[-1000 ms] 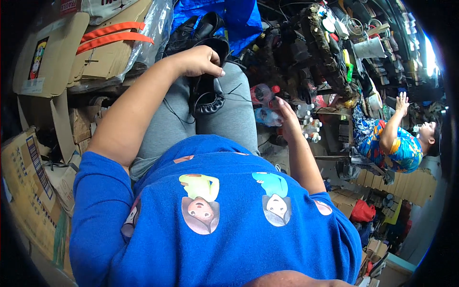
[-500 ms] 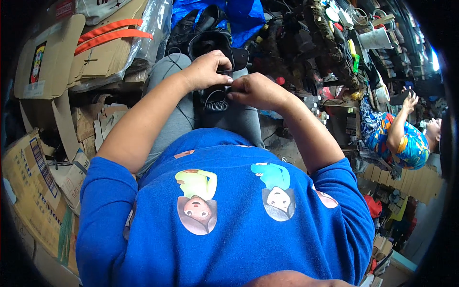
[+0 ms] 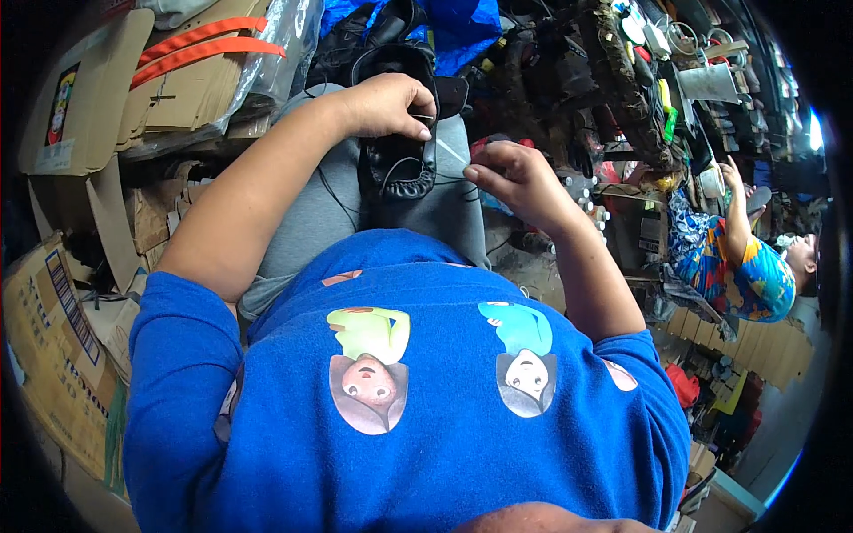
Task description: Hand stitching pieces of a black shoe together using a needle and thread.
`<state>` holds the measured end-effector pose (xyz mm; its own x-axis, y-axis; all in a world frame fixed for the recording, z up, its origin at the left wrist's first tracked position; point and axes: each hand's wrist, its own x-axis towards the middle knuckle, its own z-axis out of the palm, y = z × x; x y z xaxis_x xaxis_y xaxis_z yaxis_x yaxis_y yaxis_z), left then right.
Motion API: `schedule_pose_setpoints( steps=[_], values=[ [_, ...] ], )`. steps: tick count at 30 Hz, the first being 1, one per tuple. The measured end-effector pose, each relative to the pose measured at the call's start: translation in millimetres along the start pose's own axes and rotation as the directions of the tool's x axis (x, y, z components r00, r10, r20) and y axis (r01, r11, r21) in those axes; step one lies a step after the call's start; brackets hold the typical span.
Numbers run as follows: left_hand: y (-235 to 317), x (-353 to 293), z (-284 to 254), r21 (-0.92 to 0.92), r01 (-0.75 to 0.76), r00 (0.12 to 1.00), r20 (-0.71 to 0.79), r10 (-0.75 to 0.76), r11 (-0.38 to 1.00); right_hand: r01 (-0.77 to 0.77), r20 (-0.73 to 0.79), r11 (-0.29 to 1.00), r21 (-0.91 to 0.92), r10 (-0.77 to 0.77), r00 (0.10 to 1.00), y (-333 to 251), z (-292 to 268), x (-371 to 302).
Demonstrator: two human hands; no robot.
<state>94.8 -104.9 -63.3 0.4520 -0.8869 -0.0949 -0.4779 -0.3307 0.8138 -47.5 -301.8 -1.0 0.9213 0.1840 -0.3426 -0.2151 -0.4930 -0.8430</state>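
Cluttered workshop stock fills the background, with flattened cardboard boxes point(image 3: 84, 115) at ten o'clock. On the grey-trousered lap point(image 3: 329, 222) lies a black leather shoe point(image 3: 400, 133), its rim puckered with stitching, at twelve o'clock. Left hand point(image 3: 386, 102) clamps the shoe's upper. Right hand point(image 3: 515, 178), at one o'clock, pinches a thin thread point(image 3: 449, 151), grip narrow.
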Motion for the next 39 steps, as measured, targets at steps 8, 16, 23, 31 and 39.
schedule_pose_setpoints(
  steps=[8, 16, 23, 31, 39],
  values=[
    [2, -1, -4, -0.228, 0.019, 0.992, 0.124, 0.010, 0.974, 0.215, 0.035, 0.865, -0.454, -0.224, 0.974, 6, 3, 13],
    [0, 1, -2, -0.186, 0.022, 0.989, 0.145, 0.006, 0.982, 0.196, 0.049, 0.834, -0.517, -0.199, 0.979, -2, 6, 19],
    [-2, -1, -2, -0.158, -0.027, 0.988, 0.147, 0.051, 0.987, 0.183, 0.135, 0.962, -0.204, -0.158, 0.978, 30, -6, 40],
    [-1, -5, 1, 0.009, -0.042, 0.997, 0.071, 0.041, 0.999, 0.186, 0.085, 0.976, -0.110, -0.177, 0.980, 22, 16, 47],
    [-52, -79, -89, -0.206, 0.233, 0.765, -0.565, -0.309, 0.951, 0.225, 0.012, 0.951, -0.212, -0.228, 0.974, 18, 12, 33]
  ],
)
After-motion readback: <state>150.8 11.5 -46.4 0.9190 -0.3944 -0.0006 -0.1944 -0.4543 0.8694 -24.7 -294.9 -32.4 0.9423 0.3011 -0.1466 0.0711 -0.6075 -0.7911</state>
